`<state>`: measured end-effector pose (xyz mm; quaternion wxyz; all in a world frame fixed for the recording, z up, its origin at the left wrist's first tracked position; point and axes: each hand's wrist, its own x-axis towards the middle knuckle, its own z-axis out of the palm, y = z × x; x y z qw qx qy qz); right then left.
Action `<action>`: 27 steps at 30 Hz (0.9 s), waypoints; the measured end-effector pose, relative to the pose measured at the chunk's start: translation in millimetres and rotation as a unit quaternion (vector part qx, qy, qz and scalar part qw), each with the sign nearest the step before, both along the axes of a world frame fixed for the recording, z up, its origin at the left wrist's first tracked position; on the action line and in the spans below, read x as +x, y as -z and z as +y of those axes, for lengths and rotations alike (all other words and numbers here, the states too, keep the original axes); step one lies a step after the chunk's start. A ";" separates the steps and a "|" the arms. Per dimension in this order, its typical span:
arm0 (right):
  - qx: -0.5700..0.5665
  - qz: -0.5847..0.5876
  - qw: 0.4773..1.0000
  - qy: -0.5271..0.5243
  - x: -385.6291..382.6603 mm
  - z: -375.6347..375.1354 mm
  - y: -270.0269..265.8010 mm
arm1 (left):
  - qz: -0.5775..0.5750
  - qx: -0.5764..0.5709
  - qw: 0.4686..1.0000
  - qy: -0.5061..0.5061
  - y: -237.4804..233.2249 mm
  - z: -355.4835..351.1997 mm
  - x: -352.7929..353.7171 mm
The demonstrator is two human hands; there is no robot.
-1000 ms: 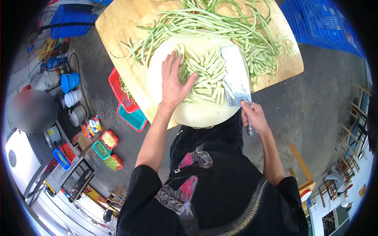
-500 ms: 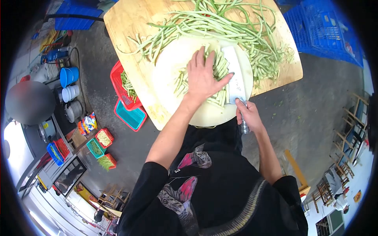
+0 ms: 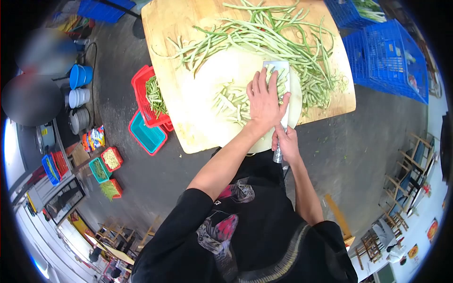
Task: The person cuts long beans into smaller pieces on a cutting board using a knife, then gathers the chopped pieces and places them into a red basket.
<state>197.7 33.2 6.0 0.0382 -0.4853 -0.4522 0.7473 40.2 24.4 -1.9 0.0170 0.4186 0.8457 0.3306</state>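
My right hand (image 3: pixel 287 142) is wrapped around the handle of a cleaver (image 3: pixel 285 123), whose blade lies flat and low over the round cutting board (image 3: pixel 231 66). Fingers spread, my left hand (image 3: pixel 265 100) is over the blade and on cut green bean pieces (image 3: pixel 281 78) that sit on the metal. More cut bean pieces (image 3: pixel 228 101) are scattered on the board to the left of that hand. Long uncut green beans (image 3: pixel 255 35) lie in a heap behind the board, and another pile of short pieces (image 3: pixel 316 87) sits to its right. My left palm hides part of the blade.
The wooden tabletop (image 3: pixel 177 132) carries the board. At its left stand a red basket (image 3: pixel 140 89) with cut beans and a teal basket (image 3: pixel 148 132). Blue crates (image 3: pixel 384 61) are at the right. Smaller baskets, buckets (image 3: pixel 80 75) and stools are farther off.
My left hand has moved right, from the cut beans onto the cleaver blade. Bean pieces now lie on the blade. The whole view has shifted slightly.
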 end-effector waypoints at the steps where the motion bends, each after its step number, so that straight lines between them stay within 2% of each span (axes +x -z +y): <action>1: 0.006 -0.004 1.000 -0.012 4.8 2.2 -1.1 | -0.014 0.001 1.000 -0.003 -3.8 0.4 4.4; 7: 0.021 -0.012 0.999 -0.027 27.9 26.1 -19.8 | -0.069 0.007 0.998 0.006 -21.1 16.9 29.8; 14: -0.012 -0.001 0.998 -0.063 36.0 44.0 1.0 | -0.070 -0.029 0.997 -0.019 -11.8 25.5 32.1; 17: -0.042 0.016 0.998 -0.037 38.8 44.2 6.6 | -0.040 -0.074 0.996 -0.016 -8.0 28.8 35.5; 21: -0.056 0.029 0.996 -0.055 36.7 51.6 5.6 | -0.050 -0.054 0.997 -0.031 -9.3 30.3 36.7; 27: -0.032 0.039 0.996 -0.068 41.1 68.0 -16.5 | -0.038 -0.038 0.998 -0.039 -35.3 44.3 40.1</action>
